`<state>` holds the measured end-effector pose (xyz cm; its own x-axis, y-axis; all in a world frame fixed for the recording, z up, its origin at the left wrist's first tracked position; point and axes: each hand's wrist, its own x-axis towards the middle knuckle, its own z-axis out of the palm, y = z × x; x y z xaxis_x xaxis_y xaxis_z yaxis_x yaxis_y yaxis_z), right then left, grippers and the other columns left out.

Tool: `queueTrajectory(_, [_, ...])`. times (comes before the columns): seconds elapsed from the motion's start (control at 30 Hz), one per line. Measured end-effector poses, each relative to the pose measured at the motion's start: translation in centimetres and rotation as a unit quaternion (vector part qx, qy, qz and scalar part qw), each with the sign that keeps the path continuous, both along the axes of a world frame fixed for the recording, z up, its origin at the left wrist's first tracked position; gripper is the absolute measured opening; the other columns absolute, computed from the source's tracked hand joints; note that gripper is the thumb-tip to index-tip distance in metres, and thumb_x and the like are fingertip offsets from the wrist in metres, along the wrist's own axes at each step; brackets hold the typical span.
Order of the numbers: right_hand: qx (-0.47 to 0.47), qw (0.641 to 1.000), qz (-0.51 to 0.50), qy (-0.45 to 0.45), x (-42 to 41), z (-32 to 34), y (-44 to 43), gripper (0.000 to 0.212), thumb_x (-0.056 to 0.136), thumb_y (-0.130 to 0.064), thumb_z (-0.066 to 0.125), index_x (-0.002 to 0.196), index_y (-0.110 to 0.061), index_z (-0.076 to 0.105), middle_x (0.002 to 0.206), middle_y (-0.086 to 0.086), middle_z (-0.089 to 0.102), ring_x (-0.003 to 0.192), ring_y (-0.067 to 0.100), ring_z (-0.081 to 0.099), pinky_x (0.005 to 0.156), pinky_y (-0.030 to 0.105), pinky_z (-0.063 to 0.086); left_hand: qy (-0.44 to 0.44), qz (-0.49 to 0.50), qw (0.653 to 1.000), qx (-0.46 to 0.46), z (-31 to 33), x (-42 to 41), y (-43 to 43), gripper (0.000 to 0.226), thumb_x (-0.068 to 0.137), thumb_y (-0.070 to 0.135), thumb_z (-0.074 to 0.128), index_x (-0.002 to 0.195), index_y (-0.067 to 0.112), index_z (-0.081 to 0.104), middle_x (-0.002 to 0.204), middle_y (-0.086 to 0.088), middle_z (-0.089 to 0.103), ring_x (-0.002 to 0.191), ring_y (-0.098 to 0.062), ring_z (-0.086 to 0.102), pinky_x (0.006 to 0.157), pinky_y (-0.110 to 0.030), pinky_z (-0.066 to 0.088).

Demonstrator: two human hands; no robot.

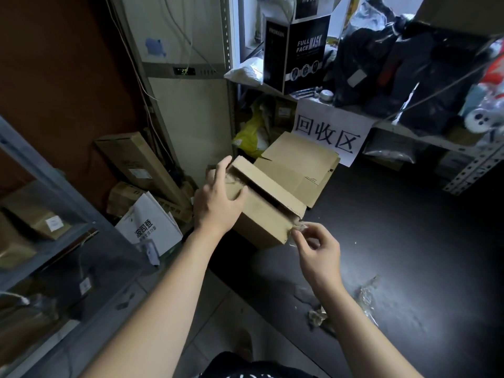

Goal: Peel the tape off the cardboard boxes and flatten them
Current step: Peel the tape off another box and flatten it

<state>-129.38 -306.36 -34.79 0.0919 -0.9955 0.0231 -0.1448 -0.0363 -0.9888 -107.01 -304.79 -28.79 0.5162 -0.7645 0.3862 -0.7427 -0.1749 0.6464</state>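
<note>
A brown cardboard box (261, 216) sits tilted on the dark floor, its top flaps partly lifted. My left hand (218, 200) grips its left upper edge, thumb on the near face. My right hand (316, 249) pinches a strip of clear tape (298, 228) at the box's near right corner, where the tape still clings to the cardboard. Behind this box lies a flattened cardboard box (297, 165).
Crumpled peeled tape (365, 296) lies on the floor at the right. Metal shelves (461, 173) with black bags and a paper sign (327, 135) stand behind. A white paper bag (150, 227) and long cartons (136, 162) lean at the left by a glass cabinet (54, 241).
</note>
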Motion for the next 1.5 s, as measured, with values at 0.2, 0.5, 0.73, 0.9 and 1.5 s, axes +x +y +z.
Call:
queueTrajectory(0.2, [-0.026, 1.000, 0.001, 0.005, -0.2, 1.1, 0.1, 0.013, 0.094, -0.013, 0.073, 0.088, -0.024, 0.070, 0.086, -0.009, 0.072, 0.082, 0.013, 0.069, 0.074, 0.023, 0.050, -0.131, -0.084, 0.979, 0.132, -1.7, -2.5, -0.7, 0.053, 0.094, 0.060, 0.054, 0.144, 0.040, 0.051, 0.164, 0.000, 0.029, 0.152, -0.019, 0.018, 0.123, -0.051, 0.013])
queueTrajectory(0.5, [-0.055, 0.993, -0.054, 0.085, -2.7, 0.2, 1.8, 0.015, 0.093, -0.015, 0.075, 0.089, -0.030, 0.074, 0.089, -0.013, 0.068, 0.092, 0.001, 0.055, 0.076, 0.006, 0.036, -0.079, -0.119, 0.982, 0.125, -4.4, -2.6, -0.8, 0.061, 0.090, 0.072, 0.040, 0.142, 0.042, 0.054, 0.164, 0.009, 0.032, 0.154, -0.007, 0.012, 0.122, -0.032, -0.013])
queueTrajectory(0.73, [-0.021, 0.993, -0.083, 0.080, -5.1, -0.9, 3.7, 0.012, 0.097, -0.020, 0.070, 0.091, -0.030, 0.074, 0.092, -0.018, 0.069, 0.083, 0.017, 0.063, 0.075, 0.029, 0.050, -0.069, -0.111, 0.984, 0.125, -4.4, -2.8, -0.6, 0.065, 0.088, 0.073, 0.036, 0.144, 0.042, 0.054, 0.164, 0.010, 0.031, 0.154, -0.006, 0.012, 0.119, -0.028, -0.017])
queueTrajectory(0.9, [-0.019, 0.993, -0.083, 0.076, -7.8, -0.9, 4.6, 0.016, 0.094, -0.012, 0.072, 0.087, -0.026, 0.074, 0.090, -0.009, 0.072, 0.074, 0.008, 0.066, 0.067, 0.016, 0.051, -0.050, -0.100, 0.982, 0.151, -3.7, -3.6, -1.3, 0.052, 0.098, 0.059, 0.050, 0.146, 0.040, 0.051, 0.166, 0.009, 0.026, 0.155, -0.008, 0.008, 0.124, -0.037, -0.013])
queueTrajectory(1.5, [0.051, 0.957, -0.047, 0.281, -9.6, -2.1, 4.2, 0.033, 0.086, -0.046, 0.079, 0.059, -0.035, 0.062, 0.088, -0.021, 0.060, 0.106, 0.014, 0.039, 0.088, 0.030, 0.036, -0.057, -0.089, 0.991, 0.084, -3.3, -6.5, 0.5, 0.050, 0.089, 0.065, 0.046, 0.128, 0.038, 0.065, 0.153, 0.013, 0.045, 0.150, -0.007, 0.021, 0.121, -0.043, -0.011])
